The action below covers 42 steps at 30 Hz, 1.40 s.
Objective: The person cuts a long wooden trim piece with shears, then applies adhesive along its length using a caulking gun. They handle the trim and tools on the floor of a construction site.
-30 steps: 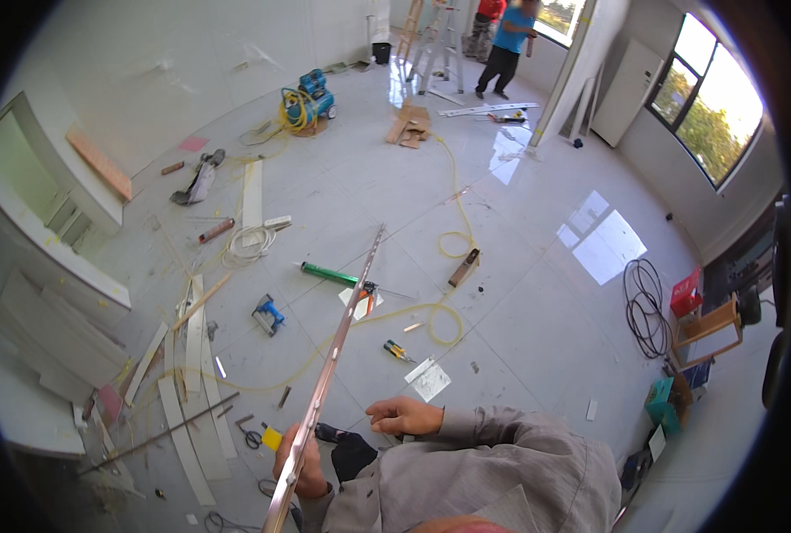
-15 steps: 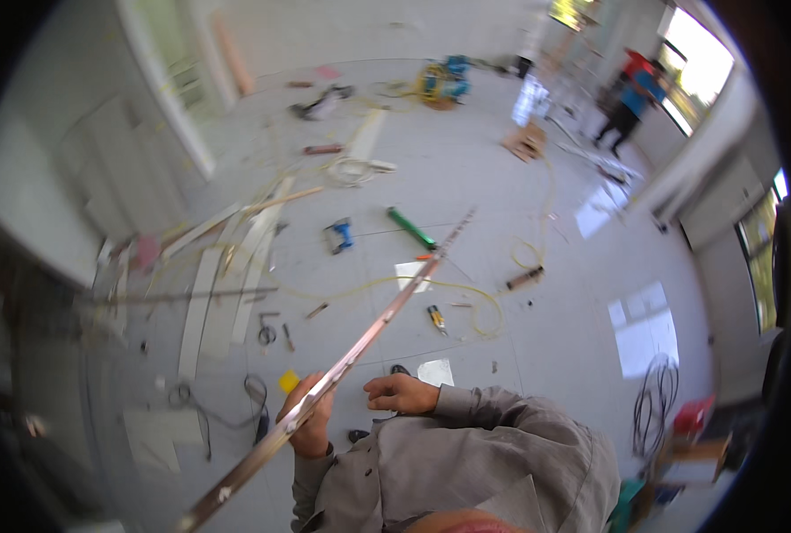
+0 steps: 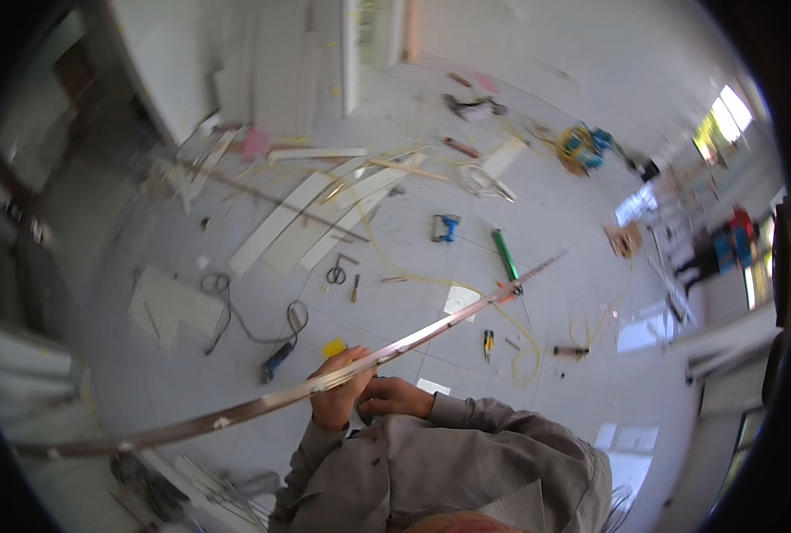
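My left hand (image 3: 333,410) is closed round a long, thin brownish trim strip (image 3: 449,321) with a shiny face and whitish dabs along it. The strip runs slantwise across the view, from the lower left up to the right, and looks bowed through the lens. Close beside the left hand, just below the strip, is my right hand (image 3: 400,397). Its fingers are curled toward the left wrist, and what they hold, if anything, is hidden. Beyond my hands a yellow object (image 3: 334,347) lies on the floor.
A blue power tool (image 3: 277,362) with a dark cord lies left. Further off are white boards (image 3: 282,222), a blue nailer (image 3: 445,228), a green tube (image 3: 504,253), yellow-handled pliers (image 3: 488,345) and a yellow hose (image 3: 386,258). A compressor (image 3: 582,149) and another person (image 3: 724,247) are far right.
The view has turned left, so the floor items appear further right. The strip has swung to a flatter slant. My right hand has come closer to my left, its fingers more curled.
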Tool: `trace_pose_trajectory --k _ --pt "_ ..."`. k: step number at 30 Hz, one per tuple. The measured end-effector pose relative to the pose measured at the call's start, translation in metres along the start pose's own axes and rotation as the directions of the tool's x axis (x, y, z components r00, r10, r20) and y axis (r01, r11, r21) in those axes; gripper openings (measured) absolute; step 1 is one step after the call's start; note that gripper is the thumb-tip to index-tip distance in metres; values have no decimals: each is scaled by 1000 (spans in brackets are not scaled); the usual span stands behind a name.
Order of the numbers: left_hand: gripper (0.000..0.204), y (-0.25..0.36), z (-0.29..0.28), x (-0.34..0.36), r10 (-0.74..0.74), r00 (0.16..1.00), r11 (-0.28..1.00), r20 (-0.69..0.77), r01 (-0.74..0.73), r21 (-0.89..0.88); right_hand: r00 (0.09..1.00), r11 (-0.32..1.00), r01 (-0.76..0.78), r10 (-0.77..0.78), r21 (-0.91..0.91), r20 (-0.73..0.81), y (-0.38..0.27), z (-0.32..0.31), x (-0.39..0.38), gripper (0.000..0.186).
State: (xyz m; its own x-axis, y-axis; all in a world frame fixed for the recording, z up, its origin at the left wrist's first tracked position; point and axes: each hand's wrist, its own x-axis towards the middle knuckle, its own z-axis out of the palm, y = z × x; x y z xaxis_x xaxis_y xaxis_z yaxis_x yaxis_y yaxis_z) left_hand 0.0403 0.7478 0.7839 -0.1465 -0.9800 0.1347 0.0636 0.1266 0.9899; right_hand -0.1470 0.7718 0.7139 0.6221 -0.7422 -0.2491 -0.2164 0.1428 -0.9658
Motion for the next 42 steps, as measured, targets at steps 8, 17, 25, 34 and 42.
trace_pose_trajectory --k 8,17,25,34,42 --pt "35 26 -55 64 -193 980 964 -56 179 -196 971 951 -236 240 201 4 -41 -54 49 25" --pt "35 -8 -121 121 -211 971 910 -108 155 -385 961 955 -276 270 108 65 -67 -91 118 43" --pt "34 -25 -207 152 -228 949 885 -218 108 -452 967 981 -188 193 -49 168 -83 -70 219 43" --pt "29 -32 -374 132 -197 980 931 -29 178 -319 954 961 -200 235 -193 184 -105 60 326 41" --pt "30 -7 -530 141 -98 994 973 56 107 -206 935 953 -281 298 -109 192 -162 209 423 40"
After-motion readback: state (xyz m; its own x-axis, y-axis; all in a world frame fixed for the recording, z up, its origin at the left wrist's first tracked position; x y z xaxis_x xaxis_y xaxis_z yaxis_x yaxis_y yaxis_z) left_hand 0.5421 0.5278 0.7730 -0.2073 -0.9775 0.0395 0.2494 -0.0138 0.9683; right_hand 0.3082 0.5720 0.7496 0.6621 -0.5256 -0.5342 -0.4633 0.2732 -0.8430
